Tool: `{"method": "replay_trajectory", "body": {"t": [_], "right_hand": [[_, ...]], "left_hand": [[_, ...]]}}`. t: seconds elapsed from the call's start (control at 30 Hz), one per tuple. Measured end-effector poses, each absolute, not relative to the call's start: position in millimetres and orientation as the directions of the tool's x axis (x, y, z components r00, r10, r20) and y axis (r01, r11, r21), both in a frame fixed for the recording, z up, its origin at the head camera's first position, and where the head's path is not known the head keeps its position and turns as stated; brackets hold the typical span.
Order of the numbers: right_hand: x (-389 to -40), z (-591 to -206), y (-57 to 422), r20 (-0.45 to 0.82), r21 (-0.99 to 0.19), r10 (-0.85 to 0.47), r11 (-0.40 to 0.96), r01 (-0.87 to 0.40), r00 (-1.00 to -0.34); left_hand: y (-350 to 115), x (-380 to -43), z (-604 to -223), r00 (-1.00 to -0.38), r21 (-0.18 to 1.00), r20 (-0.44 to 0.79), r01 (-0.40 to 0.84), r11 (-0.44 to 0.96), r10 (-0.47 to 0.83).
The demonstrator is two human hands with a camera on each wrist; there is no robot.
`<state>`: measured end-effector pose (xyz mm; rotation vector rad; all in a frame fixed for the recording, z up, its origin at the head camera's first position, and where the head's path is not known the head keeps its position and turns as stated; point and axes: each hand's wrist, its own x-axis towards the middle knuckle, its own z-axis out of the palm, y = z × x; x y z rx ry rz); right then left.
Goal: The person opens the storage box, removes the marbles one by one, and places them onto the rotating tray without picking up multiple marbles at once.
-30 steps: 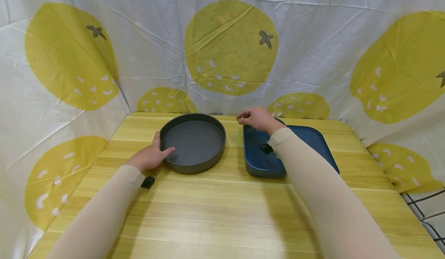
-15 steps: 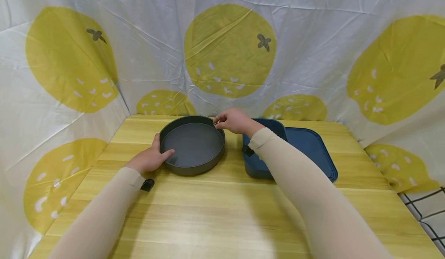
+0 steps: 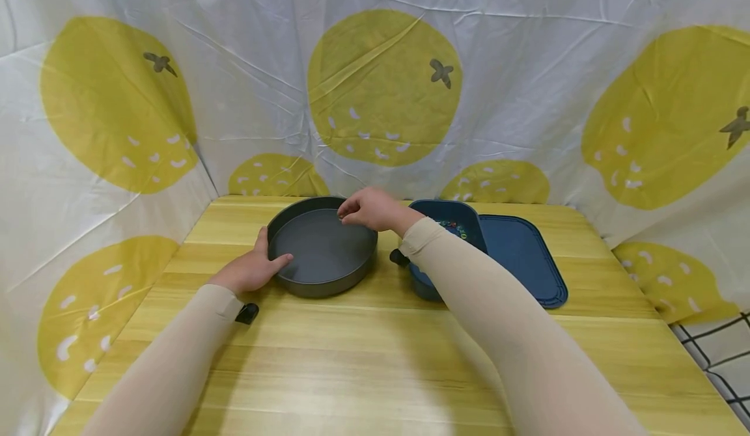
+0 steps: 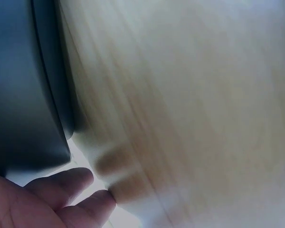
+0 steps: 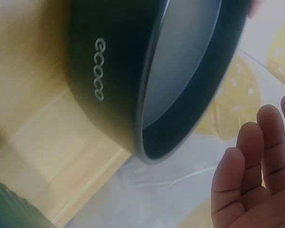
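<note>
A round, dark grey, high-walled pan (image 3: 325, 287) stands left of centre on the table, with "ecoco" lettering on its wall in the right wrist view. My left hand (image 3: 250, 268) holds its left side, thumb over the rim and fingers along the outer wall. Above the pan's right rear rim is my right hand (image 3: 375, 209), its thumb and fingertips pinched on a tiny thing that the fingers mostly hide. A blue box (image 3: 424, 286) sits to the right, partly behind my right forearm. Several small colourful bead-like pieces (image 3: 454, 228) lie inside it.
A flat blue lid (image 3: 521, 254) with a grooved edge lies just right of the box. The wooden table (image 3: 328, 351) ends at a white cloth (image 3: 258, 97) printed with yellow fruit, at the back and sides. A black wire grid (image 3: 717, 364) shows at the right edge.
My right hand has moved left from over the blue box to over the pan, fingertips still pinched. The box's colourful pieces now show. My left hand keeps its hold on the pan.
</note>
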<state>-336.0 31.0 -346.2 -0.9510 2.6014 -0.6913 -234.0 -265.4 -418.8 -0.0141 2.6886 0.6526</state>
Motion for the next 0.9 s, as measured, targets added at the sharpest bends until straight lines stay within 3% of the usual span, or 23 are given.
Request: {"method": "replay_trajectory", "body": {"t": [0.57, 0.9], "right_hand": [[-334.9, -348.7, 27.2, -0.095, -0.571, -0.684, 0.632, -0.524, -0.723], [-352.4, -354.5, 81.5, -0.037, -0.71, -0.507, 0.62, -0.334, -0.861]], "left_hand": [[-265.6, -234.0, -419.9, -0.929, 0.443, -0.363, -0.105, 0.89, 0.071], [-266.6, -236.2, -421.0, -0.931, 0.442, -0.356, -0.094, 0.892, 0.079]]}}
